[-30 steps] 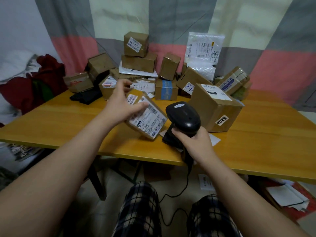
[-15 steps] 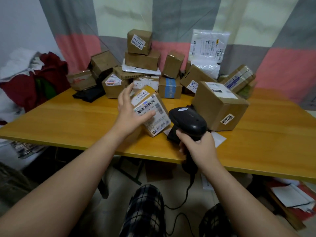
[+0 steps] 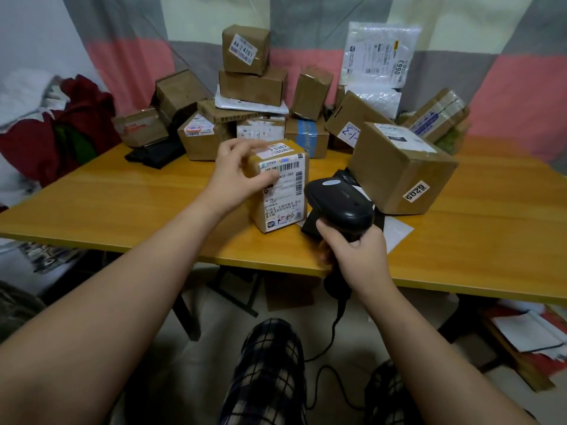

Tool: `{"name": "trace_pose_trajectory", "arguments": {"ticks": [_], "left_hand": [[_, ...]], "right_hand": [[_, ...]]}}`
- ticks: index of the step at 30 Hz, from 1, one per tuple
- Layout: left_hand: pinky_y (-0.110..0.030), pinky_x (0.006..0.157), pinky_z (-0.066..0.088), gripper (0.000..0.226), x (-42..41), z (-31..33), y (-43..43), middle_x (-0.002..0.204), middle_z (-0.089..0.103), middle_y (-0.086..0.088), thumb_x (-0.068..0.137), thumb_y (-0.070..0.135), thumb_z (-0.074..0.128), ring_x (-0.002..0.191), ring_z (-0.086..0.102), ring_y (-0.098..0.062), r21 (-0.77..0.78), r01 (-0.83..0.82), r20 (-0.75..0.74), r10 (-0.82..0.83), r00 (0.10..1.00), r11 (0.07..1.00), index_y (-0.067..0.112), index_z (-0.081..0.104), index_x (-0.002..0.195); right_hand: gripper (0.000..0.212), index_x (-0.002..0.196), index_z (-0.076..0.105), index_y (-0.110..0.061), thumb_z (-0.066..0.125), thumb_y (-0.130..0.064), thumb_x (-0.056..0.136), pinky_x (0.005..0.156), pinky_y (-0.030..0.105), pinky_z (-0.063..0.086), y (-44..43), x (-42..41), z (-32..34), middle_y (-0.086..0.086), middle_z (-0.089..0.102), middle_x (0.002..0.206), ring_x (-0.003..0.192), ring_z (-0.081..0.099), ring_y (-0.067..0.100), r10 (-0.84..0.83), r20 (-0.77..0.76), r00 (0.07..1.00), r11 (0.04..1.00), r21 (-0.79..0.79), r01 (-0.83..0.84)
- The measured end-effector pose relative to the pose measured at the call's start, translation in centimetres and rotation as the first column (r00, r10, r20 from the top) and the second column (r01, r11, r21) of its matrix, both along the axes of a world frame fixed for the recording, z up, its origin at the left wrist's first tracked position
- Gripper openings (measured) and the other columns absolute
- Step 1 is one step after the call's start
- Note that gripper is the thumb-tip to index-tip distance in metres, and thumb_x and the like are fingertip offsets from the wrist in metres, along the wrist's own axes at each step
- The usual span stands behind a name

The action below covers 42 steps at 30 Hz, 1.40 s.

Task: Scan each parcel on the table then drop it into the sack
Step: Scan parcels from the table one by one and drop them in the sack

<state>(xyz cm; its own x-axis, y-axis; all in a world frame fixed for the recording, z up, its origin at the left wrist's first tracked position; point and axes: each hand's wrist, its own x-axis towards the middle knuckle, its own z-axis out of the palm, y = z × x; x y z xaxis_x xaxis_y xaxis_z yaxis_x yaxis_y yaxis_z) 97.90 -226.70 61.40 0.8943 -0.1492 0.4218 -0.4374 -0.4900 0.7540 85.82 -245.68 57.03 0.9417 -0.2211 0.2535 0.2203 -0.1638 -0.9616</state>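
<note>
Nearest, under the bench (image 3: 122, 204) edge, a black cable (image 3: 334, 332) hangs from the scanner (image 3: 340, 200). The right hand (image 3: 356, 253) grips the scanner's handle, fingers (image 3: 346, 240) curled tight round it. The scanner's head sits just beside the right edge of the parcel (image 3: 285, 194), which is close to the bench's near edge. That parcel is a small brown box stood on end with its white label facing the camera. Its lower end looks to rest on the bench, though I cannot tell whether it is lifted a little. The left hand (image 3: 236, 176) holds it from the left, fingers (image 3: 242, 147) spread over the top and thumb pressing on the label's upper corner. This looks like the scanning step: parcel presented, scanner in hand, but the head lies alongside the label rather than facing it. The next move likely calls for turning the scanner's window onto the barcodes, or tilting the label towards it, with the thumb kept off the printed bars. Then comes the drop, but no sack is in view. Further back a larger box marked 6205 (image 3: 399, 170) stands just beyond the scanner. Behind that is the pile of unscanned parcels (image 3: 245, 87), with a white mailer (image 3: 380, 56) leaning at the back.
</note>
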Motion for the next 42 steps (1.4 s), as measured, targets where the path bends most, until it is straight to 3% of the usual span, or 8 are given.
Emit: {"name": "trace_pose_trajectory", "arguments": {"ticks": [3, 6, 13, 24, 30, 36, 40, 42], "left_hand": [[-0.042, 0.108, 0.040, 0.097, -0.9, -2.5, 0.2, 0.149, 0.024, -0.005, 0.072, 0.032, 0.082, 0.130, 0.040, -0.023, -0.133, -0.015, -0.099, 0.002, 0.995, 0.991, 0.041, 0.017, 0.144], [-0.046, 0.104, 0.044, 0.111, -1.8, -4.8, 0.3, 0.145, 0.033, -0.007, 0.073, 0.028, 0.082, 0.126, 0.047, -0.023, -0.180, -0.005, -0.193, -0.030, 0.981, 0.984, 0.040, 0.001, 0.147], [-0.004, 0.074, 0.047, 0.094, -1.5, -4.9, -0.3, 0.114, 0.047, 0.014, 0.078, 0.020, 0.078, 0.094, 0.051, 0.008, -0.223, -0.073, -0.202, 0.027, 0.979, 0.972, 0.018, 0.019, 0.151], [-0.001, 0.064, 0.045, 0.091, -1.6, -5.0, -0.3, 0.104, 0.045, 0.024, 0.081, 0.021, 0.076, 0.089, 0.050, 0.010, -0.212, -0.077, -0.201, 0.034, 0.979, 0.974, 0.020, 0.019, 0.151], [-0.012, 0.082, 0.052, 0.093, -2.7, -4.9, -0.1, 0.122, 0.051, 0.009, 0.079, 0.016, 0.077, 0.102, 0.057, 0.000, -0.270, -0.093, -0.201, 0.039, 0.979, 0.958, 0.019, 0.018, 0.151], [-0.011, 0.076, 0.049, 0.093, -7.8, -5.4, 3.0, 0.114, 0.047, 0.020, 0.077, 0.015, 0.078, 0.096, 0.058, 0.007, -0.403, -0.333, -0.179, 0.283, 0.942, 0.853, 0.018, 0.019, 0.149], [-0.025, 0.091, 0.052, 0.099, -14.1, -7.1, 6.7, 0.126, 0.055, 0.005, 0.069, 0.027, 0.084, 0.107, 0.061, -0.002, -0.401, -0.513, -0.188, 0.481, 0.857, 0.759, 0.017, 0.024, 0.148], [-0.029, 0.094, 0.051, 0.097, -17.6, -8.1, 8.7, 0.128, 0.056, 0.001, 0.067, 0.030, 0.082, 0.110, 0.060, -0.007, -0.381, -0.605, -0.209, 0.573, 0.793, 0.699, 0.018, 0.027, 0.146]], "right_hand": [[0.012, 0.084, 0.066, -0.015, 0.071, -0.026, 0.084, 0.059, 0.038, 0.054, 0.4, 0.1, 0.0, 0.013, 0.064, 0.062, 0.052, 0.062, 0.019, 0.001, 0.013, 1.000, 1.000, -0.010, -0.001], [0.022, 0.090, 0.068, -0.009, 0.072, -0.029, 0.083, 0.059, 0.035, 0.054, 0.7, 0.2, -0.2, 0.007, 0.064, 0.059, 0.052, 0.064, 0.016, 0.001, 0.011, 1.000, 1.000, -0.024, -0.001], [0.029, 0.076, 0.066, -0.005, 0.073, -0.033, 0.082, 0.064, 0.042, 0.057, 1.2, 0.6, 0.2, 0.018, 0.063, 0.057, 0.053, 0.064, 0.024, -0.013, 0.006, 1.000, 0.995, -0.096, 0.013], [0.031, 0.075, 0.068, -0.003, 0.071, -0.032, 0.084, 0.066, 0.048, 0.057, 1.1, 0.4, 0.4, 0.017, 0.064, 0.057, 0.053, 0.064, 0.025, 0.024, 0.029, 0.999, 0.995, -0.098, -0.021], [0.024, 0.087, 0.066, -0.013, 0.071, -0.036, 0.080, 0.061, 0.040, 0.057, 1.9, 0.8, 0.9, 0.009, 0.065, 0.060, 0.053, 0.064, 0.018, 0.123, -0.011, 0.992, 0.991, -0.048, -0.124], [0.015, 0.074, 0.064, -0.016, 0.075, -0.024, 0.080, 0.059, 0.023, 0.050, 4.6, 1.6, 1.3, -0.012, 0.061, 0.054, 0.058, 0.060, 0.006, 0.333, 0.002, 0.943, 0.940, -0.079, -0.332], [0.016, 0.071, 0.063, -0.017, 0.077, -0.023, 0.077, 0.053, 0.028, 0.047, 8.1, 1.2, 0.4, -0.004, 0.062, 0.055, 0.057, 0.060, 0.015, 0.516, -0.052, 0.855, 0.845, -0.132, -0.518], [0.020, 0.070, 0.060, -0.017, 0.078, -0.022, 0.077, 0.049, 0.018, 0.041, 10.2, 0.7, -0.3, -0.010, 0.058, 0.052, 0.050, 0.053, 0.005, 0.604, -0.092, 0.792, 0.775, -0.168, -0.610]]}}
